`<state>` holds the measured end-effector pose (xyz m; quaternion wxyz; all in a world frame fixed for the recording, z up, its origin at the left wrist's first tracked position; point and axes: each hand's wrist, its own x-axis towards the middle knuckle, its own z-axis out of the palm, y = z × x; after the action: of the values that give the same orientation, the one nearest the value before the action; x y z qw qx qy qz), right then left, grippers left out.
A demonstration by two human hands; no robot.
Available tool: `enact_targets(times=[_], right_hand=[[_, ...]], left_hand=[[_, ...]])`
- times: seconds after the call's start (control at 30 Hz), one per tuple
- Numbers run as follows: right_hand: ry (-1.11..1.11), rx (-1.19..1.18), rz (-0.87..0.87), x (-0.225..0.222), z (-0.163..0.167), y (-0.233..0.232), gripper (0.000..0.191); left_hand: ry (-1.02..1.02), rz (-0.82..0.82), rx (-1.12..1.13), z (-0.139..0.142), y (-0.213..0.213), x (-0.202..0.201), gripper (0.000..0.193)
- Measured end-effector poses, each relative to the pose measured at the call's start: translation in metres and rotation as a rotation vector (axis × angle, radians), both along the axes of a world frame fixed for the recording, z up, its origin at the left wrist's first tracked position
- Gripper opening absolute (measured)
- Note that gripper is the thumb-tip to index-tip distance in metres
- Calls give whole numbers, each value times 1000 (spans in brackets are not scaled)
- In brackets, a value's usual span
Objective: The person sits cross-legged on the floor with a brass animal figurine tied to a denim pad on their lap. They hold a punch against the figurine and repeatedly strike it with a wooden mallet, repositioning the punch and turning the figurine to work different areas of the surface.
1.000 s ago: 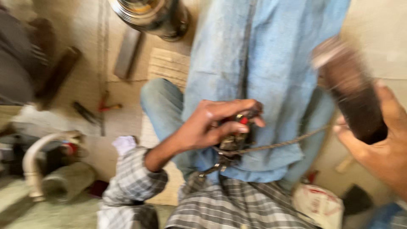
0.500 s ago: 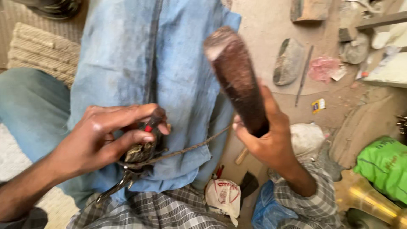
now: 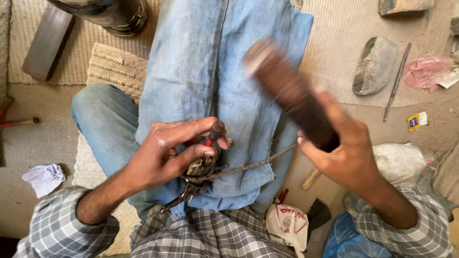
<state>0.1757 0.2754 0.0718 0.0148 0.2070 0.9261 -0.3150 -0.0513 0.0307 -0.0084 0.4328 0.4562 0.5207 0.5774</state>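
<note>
A worn blue denim cloth (image 3: 224,86) drapes the lap. Right of it, the right hand (image 3: 344,157) wraps a blurred brown wooden block (image 3: 287,91). On the cloth, the left hand (image 3: 167,155) pinches a small red-handled metal tool (image 3: 208,153) trailing twisted cord (image 3: 253,166); grey stone (image 3: 375,64) lies further right.

Grey stone (image 3: 375,65) — metal rod (image 3: 396,82) beside
</note>
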Motion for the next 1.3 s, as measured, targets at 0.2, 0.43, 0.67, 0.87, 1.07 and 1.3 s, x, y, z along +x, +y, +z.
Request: enact_targets(times=[0.2, 0.43, 0.67, 0.87, 1.07, 1.3], right_hand=[[-163, 66, 86, -11, 13, -1, 83], [-84, 118, 227, -20, 18, 1, 83], [99, -240, -74, -20, 16, 2, 89], [2, 70, 153, -34, 19, -4, 86], [-78, 154, 350, -46, 36, 11, 91], [-205, 224, 422, -89, 62, -2, 97]], left_hand=[[-14, 52, -39, 8, -5, 9, 44], [-40, 138, -10, 3, -18, 14, 42], [21, 175, -18, 3, -21, 14, 38], [66, 146, -36, -2, -27, 3, 37], [111, 214, -112, 0, -19, 14, 30], [132, 316, -252, 36, 9, 9, 38]])
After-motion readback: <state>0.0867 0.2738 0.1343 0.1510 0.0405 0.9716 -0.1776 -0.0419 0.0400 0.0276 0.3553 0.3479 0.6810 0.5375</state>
